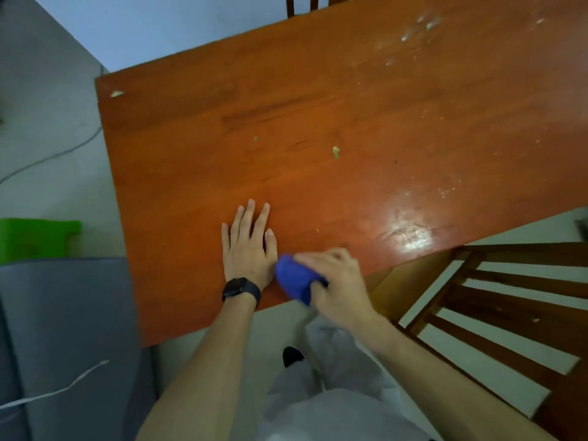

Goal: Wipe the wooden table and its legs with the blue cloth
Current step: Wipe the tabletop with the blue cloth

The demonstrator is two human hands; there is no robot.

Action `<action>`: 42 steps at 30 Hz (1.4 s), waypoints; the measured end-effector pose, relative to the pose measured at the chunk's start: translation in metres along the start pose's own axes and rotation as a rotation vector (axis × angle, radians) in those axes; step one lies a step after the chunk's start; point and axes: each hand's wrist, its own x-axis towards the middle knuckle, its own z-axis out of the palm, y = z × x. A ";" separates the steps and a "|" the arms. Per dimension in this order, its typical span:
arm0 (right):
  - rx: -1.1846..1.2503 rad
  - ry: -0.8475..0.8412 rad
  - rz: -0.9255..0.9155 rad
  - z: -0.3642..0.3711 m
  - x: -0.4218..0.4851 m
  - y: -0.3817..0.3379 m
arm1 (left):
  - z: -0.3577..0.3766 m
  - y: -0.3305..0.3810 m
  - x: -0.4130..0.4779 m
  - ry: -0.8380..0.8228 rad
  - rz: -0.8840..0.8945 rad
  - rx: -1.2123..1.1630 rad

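The wooden table fills the middle of the view, reddish-brown, with crumbs and pale smears towards its far right. My left hand lies flat on the tabletop near the front edge, fingers straight, a black watch on the wrist. Right beside it, my right hand grips the bunched blue cloth and holds it against the table at the front edge. The cloth touches the side of my left hand. The table legs are hidden beneath the top.
A dark wooden chair with slats stands at the right, close to the table's edge. Another chair back shows beyond the far edge. A grey mat and a green object lie on the floor at the left, with a cable behind.
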 end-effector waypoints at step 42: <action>0.305 0.021 -0.057 -0.476 -0.118 0.067 | -0.151 0.361 -0.122 -0.048 0.010 0.088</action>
